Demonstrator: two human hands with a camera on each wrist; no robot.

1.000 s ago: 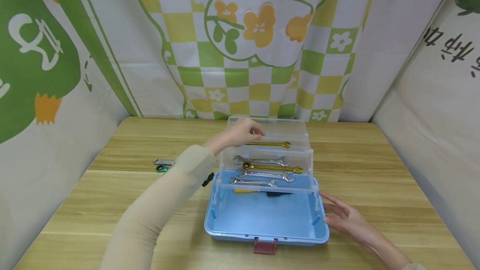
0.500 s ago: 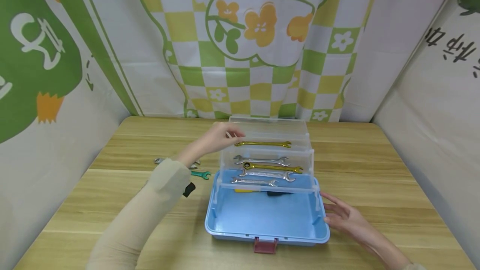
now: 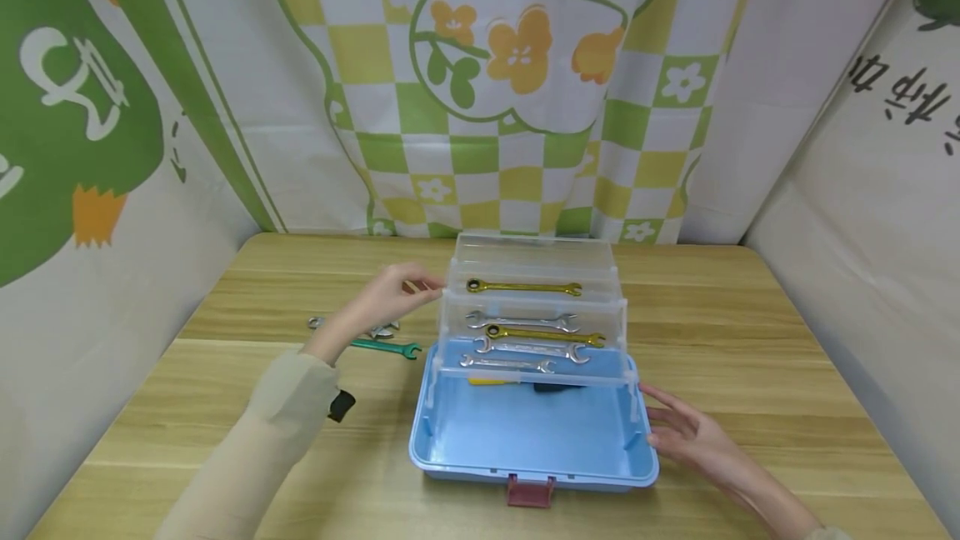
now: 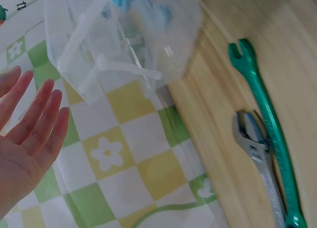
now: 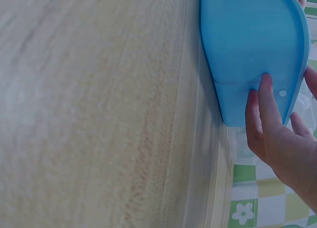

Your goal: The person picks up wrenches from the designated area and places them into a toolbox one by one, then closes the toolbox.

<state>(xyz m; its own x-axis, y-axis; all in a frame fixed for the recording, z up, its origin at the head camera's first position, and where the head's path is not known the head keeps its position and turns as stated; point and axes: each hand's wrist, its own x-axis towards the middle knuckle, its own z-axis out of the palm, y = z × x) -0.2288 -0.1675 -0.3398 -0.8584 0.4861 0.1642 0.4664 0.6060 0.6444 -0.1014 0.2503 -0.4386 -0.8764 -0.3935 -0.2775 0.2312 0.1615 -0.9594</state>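
My left hand (image 3: 386, 298) is at the upper left edge of the clear plastic trays (image 3: 442, 315), fingers extended and nothing held. In the left wrist view that hand (image 4: 32, 144) has its fingers spread loosely. A gold ratchet wrench (image 3: 525, 287) lies in the upper tray. In the lower trays are another gold wrench (image 3: 543, 335) and several silver open-end wrenches (image 3: 522, 322). My right hand (image 3: 693, 440) touches the right side of the blue toolbox (image 3: 528, 432); in the right wrist view, straight fingers (image 5: 270, 107) rest on its outer wall.
Left of the box, a green wrench (image 3: 386, 347) and an adjustable wrench (image 4: 257, 151) lie on the wooden table (image 3: 750, 340). A black object (image 3: 341, 405) shows by the left sleeve. Under the trays are a yellow handle (image 3: 491, 382) and something black (image 3: 555, 387).
My left hand has come away from the upper tray, moving left and lower. The gold wrench there now shows whole. My right hand and the toolbox have kept their place.
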